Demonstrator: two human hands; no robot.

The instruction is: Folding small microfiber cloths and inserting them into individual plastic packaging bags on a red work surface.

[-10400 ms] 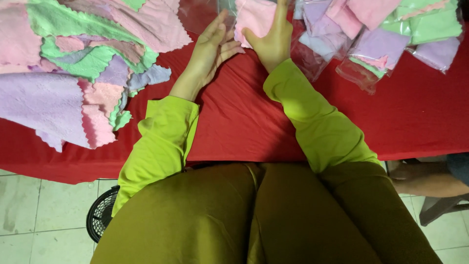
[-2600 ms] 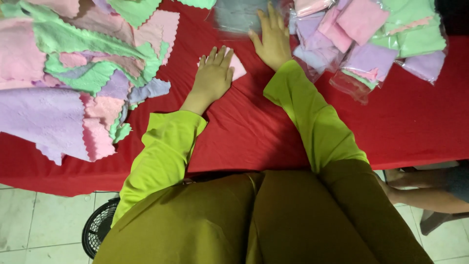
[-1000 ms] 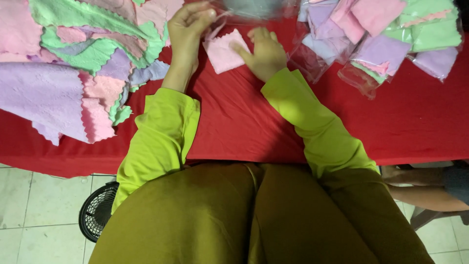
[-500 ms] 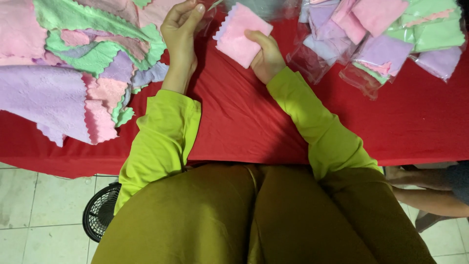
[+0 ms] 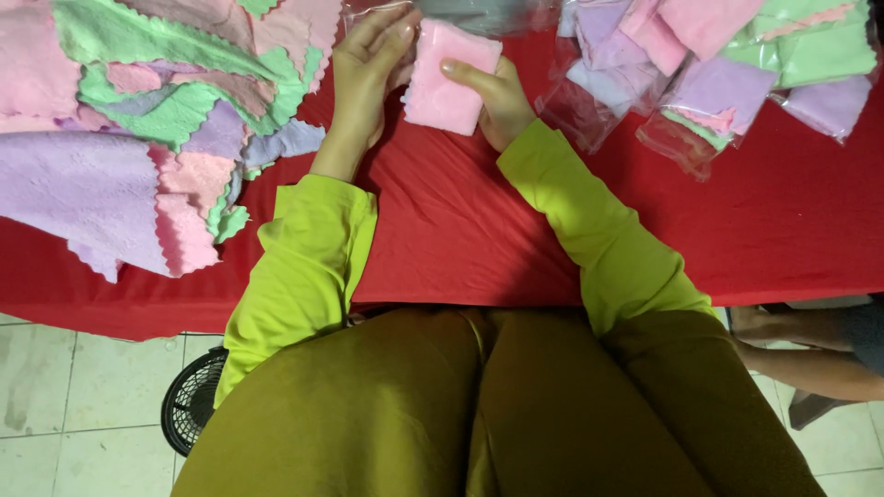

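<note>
Lap and sleeves: olive trousers fill the near edge; lime-green sleeves reach forward over the red tablecloth [image 5: 460, 239].
Right hand [image 5: 497, 97]: closed around the folded pink square of fleecy cloth [image 5: 444, 78], thumb across its front face, fingers behind it and out of sight.
Folded cloth: held clear of the tablecloth, between the two hands, its slightly longer side running away from the body and leaning a little to the right.
Left hand [image 5: 368, 69]: fingers extended and half closed, fingertips pinching the mouth of a clear plastic bag [image 5: 479, 14] just beyond the cloth; the palm lies alongside the cloth's left edge.
Key relation: the bag mouth sits directly past the cloth's far edge; the right hand carries the cloth, the left is nearer the bag.
To the left of the left hand: a loose heap of scallop-edged cloths in pink, green and lilac [image 5: 138, 129].
To the right of the right hand: bagged folded cloths in lilac, pink and green [image 5: 718, 74].
Hard to make out: the bag is cut off by the top edge, so how wide it gapes cannot be told.
</note>
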